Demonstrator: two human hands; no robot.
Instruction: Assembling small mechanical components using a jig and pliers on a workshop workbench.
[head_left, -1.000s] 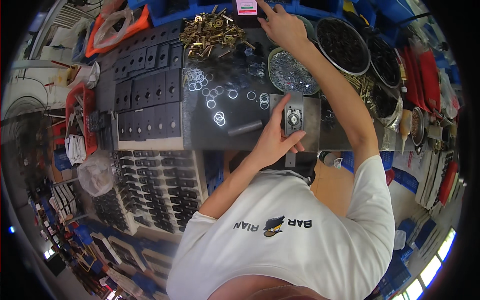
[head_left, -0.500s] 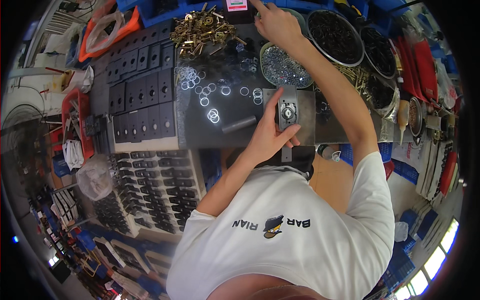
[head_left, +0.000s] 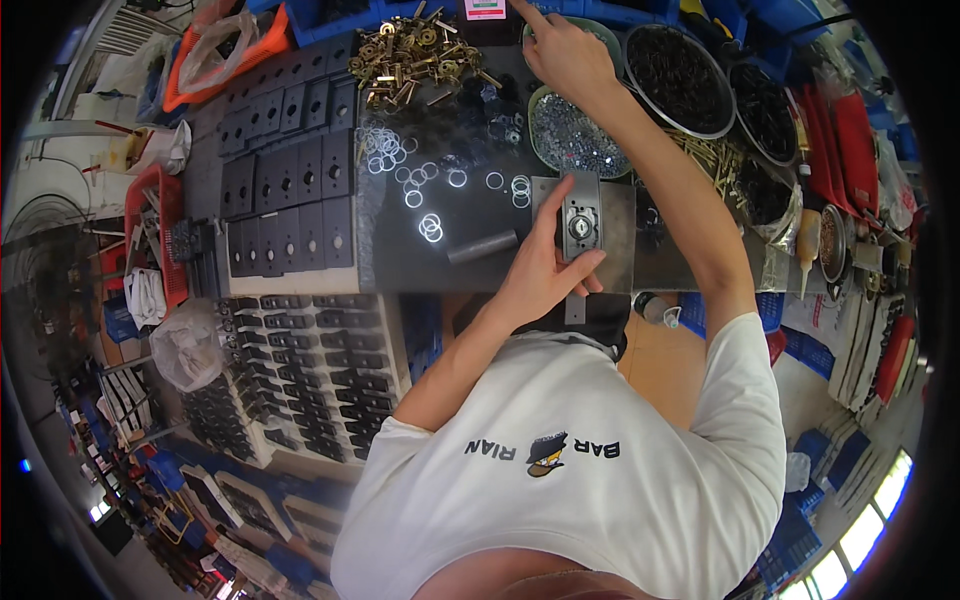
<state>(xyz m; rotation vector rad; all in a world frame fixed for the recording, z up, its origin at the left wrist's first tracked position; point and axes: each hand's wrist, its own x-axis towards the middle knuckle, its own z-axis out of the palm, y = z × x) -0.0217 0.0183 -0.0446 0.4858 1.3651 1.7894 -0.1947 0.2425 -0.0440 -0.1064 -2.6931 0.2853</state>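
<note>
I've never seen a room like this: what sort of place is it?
Probably a metal-parts assembly workshop: dark plates with holes lie in rows, brass-coloured parts are heaped nearby, and the left hand holds a metal casing.

Dark capital lettering (head_left: 600,447) runs across the back of the white shirt (head_left: 620,520) on the near side, upside down in this view and split by a printed hatted figure (head_left: 546,455); at the far edge, a small lit panel (head_left: 485,10) bears lines of print on white, green and red bands, too small to read.
</note>
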